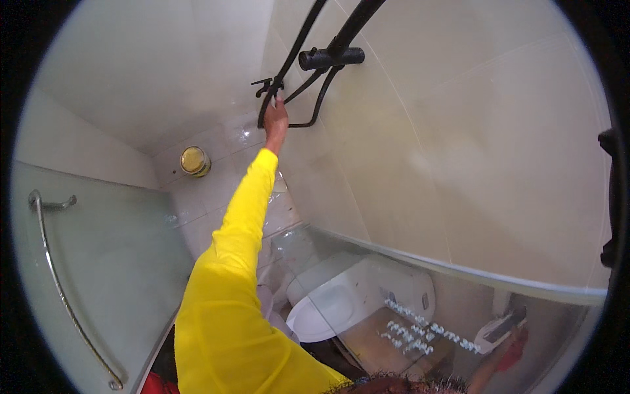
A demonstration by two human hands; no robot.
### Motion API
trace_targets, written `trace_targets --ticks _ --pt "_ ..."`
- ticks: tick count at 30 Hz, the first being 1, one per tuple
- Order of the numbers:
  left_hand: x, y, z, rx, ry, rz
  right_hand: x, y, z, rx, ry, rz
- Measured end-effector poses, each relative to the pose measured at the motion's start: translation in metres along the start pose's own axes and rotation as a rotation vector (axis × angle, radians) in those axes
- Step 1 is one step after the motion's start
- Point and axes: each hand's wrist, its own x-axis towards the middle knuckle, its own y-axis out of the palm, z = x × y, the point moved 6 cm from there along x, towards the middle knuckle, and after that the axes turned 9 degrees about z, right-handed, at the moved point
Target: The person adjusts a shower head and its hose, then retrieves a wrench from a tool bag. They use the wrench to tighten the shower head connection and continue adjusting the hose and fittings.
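My left hand (276,121), in a long yellow sleeve, reaches far forward to the corner. Its fingers close at a black wall tap (269,87), beside black shower pipes (297,47); the pipes partly hide the grip. At the lower right, seen dimly at the glass panel (374,315), is my right hand (513,349). It appears closed round a white and grey hand tool (497,333) whose exact kind I cannot make out. White blotches (420,328) run in rows across the glass towards this tool.
A round yellowish tub (195,161) stands on the tiled floor (226,174). At left is a frosted glass door (118,249) with a curved metal handle (56,289). A white toilet (335,305) shows through the glass. A black crossbar (331,58) juts from the right wall.
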Motion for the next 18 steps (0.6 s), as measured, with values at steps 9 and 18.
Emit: trace_targets --ticks 9,18 --pt "-0.103 -0.017 -0.160 -0.191 0.201 0.118 0.017 -0.005 -0.022 0.127 -0.058 0.088" --pt "-0.071 -0.013 -0.240 0.033 0.277 0.162 0.033 0.001 -0.041 0.221 -0.103 0.188"
